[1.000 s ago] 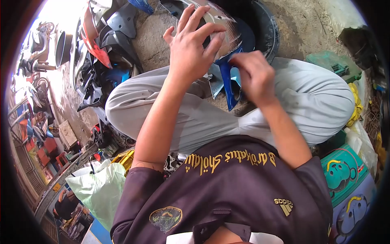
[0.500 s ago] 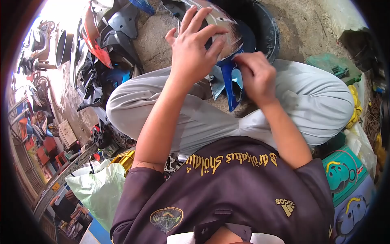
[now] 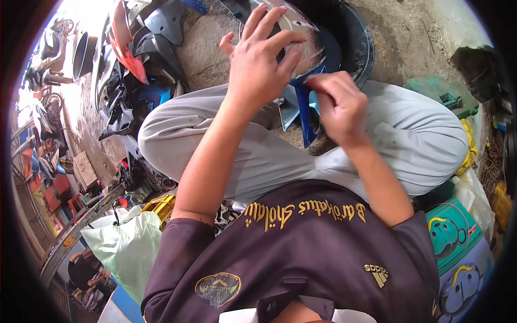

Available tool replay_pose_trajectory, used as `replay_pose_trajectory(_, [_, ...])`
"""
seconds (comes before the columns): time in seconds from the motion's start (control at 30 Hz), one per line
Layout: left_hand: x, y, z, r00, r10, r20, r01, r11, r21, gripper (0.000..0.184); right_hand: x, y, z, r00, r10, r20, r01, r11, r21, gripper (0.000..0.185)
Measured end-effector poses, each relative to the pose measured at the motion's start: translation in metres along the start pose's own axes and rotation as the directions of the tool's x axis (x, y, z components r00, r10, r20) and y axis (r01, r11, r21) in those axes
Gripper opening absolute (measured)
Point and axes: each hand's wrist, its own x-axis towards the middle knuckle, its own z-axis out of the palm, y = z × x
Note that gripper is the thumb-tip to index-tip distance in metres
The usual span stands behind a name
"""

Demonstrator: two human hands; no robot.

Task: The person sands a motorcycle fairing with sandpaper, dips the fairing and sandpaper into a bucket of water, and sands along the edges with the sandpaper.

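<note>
A glossy motorcycle fairing panel (image 3: 301, 33), with brown and white graphics and a blue lower part (image 3: 305, 116), is held above my lap. My left hand (image 3: 261, 64) grips its near side, with the thumb and index finger bent and the other fingers spread over the surface. At the panel's lower edge, where the blue begins, my right hand (image 3: 340, 105) is closed in a pinch. Its fingertips touch the panel, slightly blurred, and whatever lies between them is hidden. Behind the panel stands a dark round tub (image 3: 367, 46).
Grey crossed legs (image 3: 414, 129) frame the work. On the left lie loose body panels, one of them red (image 3: 124, 46), and a pale green plastic bag (image 3: 126, 250). To the right are a green case (image 3: 458, 231) and a yellow bundle (image 3: 468, 145). A person (image 3: 83, 269) is at lower left.
My right hand has shifted slightly at the panel's lower edge. The left hand keeps its grip, and the panel has tilted only a little. The whole view has moved slightly.
</note>
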Motion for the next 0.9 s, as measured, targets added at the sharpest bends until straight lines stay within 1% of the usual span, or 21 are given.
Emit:
replay_pose_trajectory(0.07, [0.000,0.002,0.003,1.000,0.013,-0.004,-0.013,1.000,0.003,0.022,-0.004,0.037,0.006,0.988,0.149,-0.041,-0.151,0.987,-0.052,0.020])
replay_pose_trajectory(0.1, [-0.002,0.001,0.006,0.999,0.021,-0.024,-0.020,1.000,0.007,0.023,-0.003,0.040,0.005,0.990,0.134,-0.039,-0.136,0.989,-0.053,0.021])
replay_pose_trajectory(0.2, [0.001,-0.003,0.000,1.000,-0.009,-0.010,0.008,1.000,-0.019,0.022,0.001,-0.013,-0.003,0.994,-0.103,0.044,0.101,0.994,0.050,0.018])
replay_pose_trajectory(0.23, [0.000,0.000,-0.002,1.000,-0.005,-0.006,0.005,1.000,-0.020,0.022,-0.002,-0.012,0.001,0.990,-0.143,0.007,0.142,0.989,0.048,0.018])
replay_pose_trajectory(0.27, [-0.001,0.002,0.000,1.000,-0.001,-0.004,0.001,1.000,-0.011,0.022,-0.008,0.002,0.004,0.999,-0.040,-0.014,0.041,0.999,0.021,0.019])
replay_pose_trajectory(0.33, [-0.001,0.002,0.004,1.000,0.011,-0.015,-0.011,1.000,0.009,0.022,-0.011,0.045,0.009,0.987,0.148,-0.068,-0.149,0.988,-0.024,0.022])
replay_pose_trajectory(0.37, [-0.003,0.001,0.005,1.000,0.007,-0.018,-0.007,1.000,-0.005,0.022,-0.007,0.053,0.010,0.986,0.152,-0.068,-0.154,0.988,-0.024,0.022])
replay_pose_trajectory(0.43, [0.000,-0.005,0.006,0.999,0.004,-0.036,-0.005,0.999,-0.032,0.023,-0.003,0.018,0.002,1.000,0.006,-0.029,-0.006,1.000,0.016,0.019])
replay_pose_trajectory(0.5, [0.002,-0.002,0.002,1.000,0.008,-0.018,-0.008,1.000,-0.007,0.023,-0.001,-0.010,0.001,0.990,-0.140,-0.004,0.140,0.987,0.076,0.018])
replay_pose_trajectory(0.53, [0.000,0.001,0.001,1.000,0.009,-0.001,-0.009,1.000,0.005,0.023,-0.007,0.001,0.004,0.999,-0.027,-0.019,0.027,0.999,0.038,0.019])
replay_pose_trajectory(0.6, [-0.001,0.001,0.004,1.000,0.007,-0.004,-0.007,1.000,-0.001,0.024,-0.004,0.036,0.009,0.980,0.182,-0.075,-0.185,0.982,-0.036,0.021])
replay_pose_trajectory(0.63, [-0.002,0.001,0.004,1.000,0.006,-0.004,-0.006,1.000,-0.005,0.024,0.000,0.043,0.007,0.972,0.229,-0.061,-0.230,0.973,-0.008,0.022])
replay_pose_trajectory(0.67, [-0.002,0.002,0.004,1.000,0.009,-0.003,-0.009,1.000,-0.010,0.024,-0.006,0.040,0.007,0.989,0.145,-0.041,-0.145,0.989,0.002,0.021])
replay_pose_trajectory(0.7, [0.000,0.000,0.003,1.000,0.013,-0.008,-0.013,1.000,-0.012,0.024,-0.004,0.021,0.003,0.998,0.052,-0.024,-0.051,0.999,0.012,0.021])
replay_pose_trajectory(0.77, [0.000,-0.005,0.000,1.000,0.009,-0.011,-0.009,1.000,-0.012,0.024,-0.001,-0.009,-0.003,0.992,-0.119,0.046,0.117,0.993,0.034,0.022])
replay_pose_trajectory(0.87, [0.000,0.002,0.003,1.000,0.016,0.009,-0.016,1.000,-0.012,0.024,-0.008,0.038,0.005,0.998,0.044,-0.038,-0.048,0.995,-0.085,0.022])
replay_pose_trajectory(0.9, [-0.001,0.002,0.003,1.000,0.023,-0.001,-0.023,1.000,-0.003,0.023,0.000,0.040,0.008,0.950,0.308,-0.041,-0.307,0.951,0.029,0.021])
